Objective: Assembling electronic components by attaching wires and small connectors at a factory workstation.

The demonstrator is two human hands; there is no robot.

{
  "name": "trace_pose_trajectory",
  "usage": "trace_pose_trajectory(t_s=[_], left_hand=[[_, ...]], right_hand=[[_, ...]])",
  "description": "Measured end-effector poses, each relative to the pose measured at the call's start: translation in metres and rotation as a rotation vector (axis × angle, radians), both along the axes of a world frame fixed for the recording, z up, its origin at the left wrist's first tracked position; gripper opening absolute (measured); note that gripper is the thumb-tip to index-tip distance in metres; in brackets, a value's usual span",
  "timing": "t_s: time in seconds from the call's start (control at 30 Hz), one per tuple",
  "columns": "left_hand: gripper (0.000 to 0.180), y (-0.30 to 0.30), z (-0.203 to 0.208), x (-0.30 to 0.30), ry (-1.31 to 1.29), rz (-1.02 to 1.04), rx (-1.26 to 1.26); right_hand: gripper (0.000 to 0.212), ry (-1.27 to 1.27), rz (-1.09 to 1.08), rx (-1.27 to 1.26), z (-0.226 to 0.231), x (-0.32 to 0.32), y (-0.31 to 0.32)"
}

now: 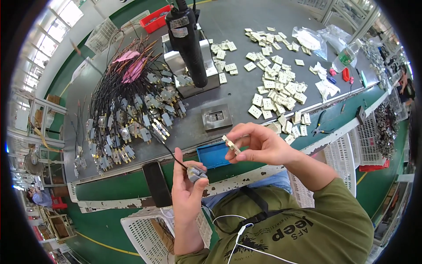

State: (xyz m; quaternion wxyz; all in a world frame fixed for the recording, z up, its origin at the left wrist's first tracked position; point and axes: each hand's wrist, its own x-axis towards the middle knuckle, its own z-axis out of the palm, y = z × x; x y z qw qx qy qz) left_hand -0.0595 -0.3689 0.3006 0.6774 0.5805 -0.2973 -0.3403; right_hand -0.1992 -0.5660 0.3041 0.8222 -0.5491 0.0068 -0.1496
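My left hand (188,193) is closed around a grey connector block (196,173) with a black cable running up and away from it. Held between the thumb and fingers of my right hand (261,145) is a small cream plastic plate (231,144), tilted on edge. The two parts are apart. Just beyond my hands a metal fixture block (217,117) with a slot in its top rests on the dark tabletop. A blue tray (212,155) lies at the near edge, partly behind my right hand.
A heap of cabled grey connectors (127,114) covers the left side. Many cream plates (281,86) are spread to the right. A black cylindrical tool (189,48) hangs over a metal press base (193,88). A phone (157,184), pliers (321,125) and a bottle (346,57) are also around.
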Motion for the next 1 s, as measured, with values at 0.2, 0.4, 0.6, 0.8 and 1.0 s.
trace_pose_trajectory(t_s=[0.2,0.4,0.6,0.8,1.0], left_hand=[[0.071,-0.005,-0.005,-0.012,0.01,0.032,-0.246],[0.057,-0.004,-0.017,-0.006,-0.041,0.039,-0.229],[0.056,-0.002,-0.018,-0.007,-0.032,0.067,-0.203],[0.054,-0.003,-0.002,-0.009,-0.011,0.027,-0.145],[0.058,-0.006,-0.006,-0.008,-0.154,0.025,-0.228]], right_hand=[[0.043,0.097,0.072,-0.054,0.014,0.009,0.012],[0.036,0.033,-0.035,-0.586,0.016,0.019,0.022],[0.037,-0.112,-0.187,-1.011,0.014,0.02,0.021],[0.051,-0.095,-0.14,-0.81,0.014,0.02,0.018],[0.049,-0.144,-0.142,-0.732,0.011,0.02,0.021]])
